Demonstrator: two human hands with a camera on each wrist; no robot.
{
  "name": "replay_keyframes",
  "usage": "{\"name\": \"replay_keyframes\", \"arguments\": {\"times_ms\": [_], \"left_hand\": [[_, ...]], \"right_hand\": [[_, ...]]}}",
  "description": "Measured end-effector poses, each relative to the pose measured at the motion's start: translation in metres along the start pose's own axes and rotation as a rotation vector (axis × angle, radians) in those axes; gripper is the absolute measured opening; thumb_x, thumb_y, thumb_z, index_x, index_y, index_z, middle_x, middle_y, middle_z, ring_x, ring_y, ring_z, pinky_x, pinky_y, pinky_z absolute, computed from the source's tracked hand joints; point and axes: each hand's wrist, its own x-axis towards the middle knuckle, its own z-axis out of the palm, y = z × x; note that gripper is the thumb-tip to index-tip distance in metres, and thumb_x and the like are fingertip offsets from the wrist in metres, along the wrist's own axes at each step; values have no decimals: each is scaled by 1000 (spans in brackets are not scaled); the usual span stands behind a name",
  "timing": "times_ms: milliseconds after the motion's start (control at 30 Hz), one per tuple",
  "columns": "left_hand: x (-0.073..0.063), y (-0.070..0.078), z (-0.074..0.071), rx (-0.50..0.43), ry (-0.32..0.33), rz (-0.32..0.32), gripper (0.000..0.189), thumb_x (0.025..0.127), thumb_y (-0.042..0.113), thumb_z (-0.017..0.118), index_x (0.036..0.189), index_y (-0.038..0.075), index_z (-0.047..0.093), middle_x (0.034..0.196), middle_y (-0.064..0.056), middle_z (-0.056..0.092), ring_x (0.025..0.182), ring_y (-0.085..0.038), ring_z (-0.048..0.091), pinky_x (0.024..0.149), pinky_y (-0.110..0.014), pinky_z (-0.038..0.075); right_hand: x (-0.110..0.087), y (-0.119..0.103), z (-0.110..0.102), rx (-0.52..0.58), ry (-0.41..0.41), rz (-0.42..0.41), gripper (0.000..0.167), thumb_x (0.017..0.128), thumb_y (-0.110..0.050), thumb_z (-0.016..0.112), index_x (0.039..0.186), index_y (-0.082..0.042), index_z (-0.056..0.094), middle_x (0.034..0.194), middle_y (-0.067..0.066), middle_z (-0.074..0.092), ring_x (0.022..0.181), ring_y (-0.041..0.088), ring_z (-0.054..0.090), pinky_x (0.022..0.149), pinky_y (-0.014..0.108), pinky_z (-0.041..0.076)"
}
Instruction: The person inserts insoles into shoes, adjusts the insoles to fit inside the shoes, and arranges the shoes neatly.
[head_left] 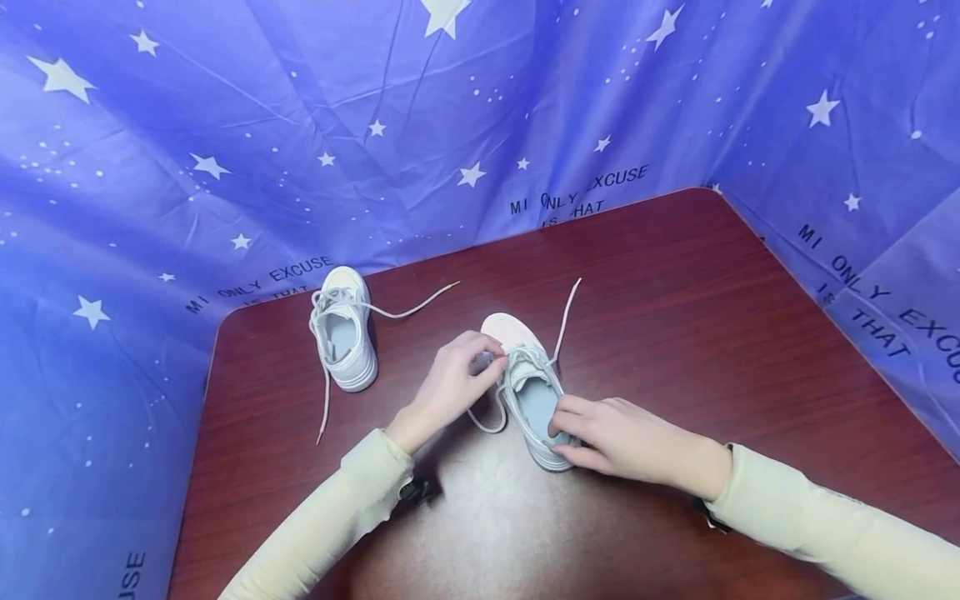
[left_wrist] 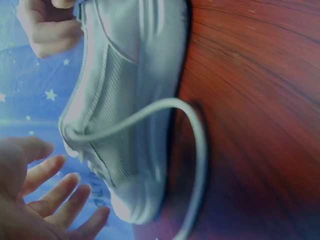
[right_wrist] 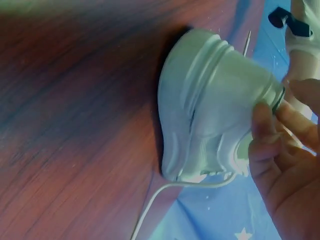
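Note:
A white lace-up sneaker (head_left: 504, 327) stands on the table, its toe pointing away. My left hand (head_left: 448, 377) is beside the lacing; the left wrist view shows its fingers (left_wrist: 62, 192) spread and relaxed, with nothing held. At the heel, my right hand (head_left: 626, 437) grips the collar, fingers inside the opening and thumb toward the back. One loose lace (head_left: 567, 321) stretches away on the sneaker's right. Another lace (left_wrist: 200, 150) curves down from the lacing on the left side. Part of the collar is hidden behind the right fingers.
A second white sneaker (head_left: 354, 367) stands at the table's back left, its laces (head_left: 408, 314) trailing to both sides. The reddish-brown wooden table (head_left: 697, 317) meets a blue star-patterned curtain (head_left: 420, 208) at its far edge and sides.

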Motion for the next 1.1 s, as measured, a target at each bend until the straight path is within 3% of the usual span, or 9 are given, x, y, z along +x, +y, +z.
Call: {"name": "replay_keyframes", "arguments": {"times_ms": [100,200,333,467,633,1100], "left_hand": [[-7,-6,-3,-8,19,-53,4,93,11,74,94,9,70,94,-4,68,86,-19,68,78,-37,58],[-12,-9,-4,-7,-9,-115,11,93,17,75,91,12,66,82,2,66,74,-11,63,69,-29,54],[-17,-9,-2,-45,-112,-205,21,96,30,74,83,17,65,66,11,66,59,-5,62,58,-23,48],[-18,-7,3,-175,-207,-279,27,99,34,71,81,14,67,61,7,68,52,-9,66,54,-27,54],[-17,-5,9,-265,-229,-285,21,99,27,71,88,9,68,66,1,70,55,-11,68,54,-31,57],[-16,-2,9,-294,-234,-273,18,98,21,69,91,5,68,69,-2,70,57,-11,67,52,-28,55]], "right_hand": [[-5,3,-1,-3,77,-2,9,95,-18,71,95,-18,62,90,-9,52,64,-6,44,57,12,40],[-9,5,0,-27,128,46,11,94,-17,70,93,-21,60,85,-11,50,62,-7,41,54,12,37],[-11,7,1,-50,151,123,17,89,-15,72,89,-22,56,80,-15,47,60,-8,39,52,12,35],[-11,8,3,-57,141,145,19,88,-15,73,88,-23,55,79,-17,47,60,-8,39,51,13,35],[-11,8,3,-63,133,162,19,89,-15,73,87,-24,56,78,-18,47,59,-8,39,50,13,34],[3,8,5,-105,128,343,28,91,-14,68,75,-22,47,64,-18,35,53,-1,34,45,22,29]]}}
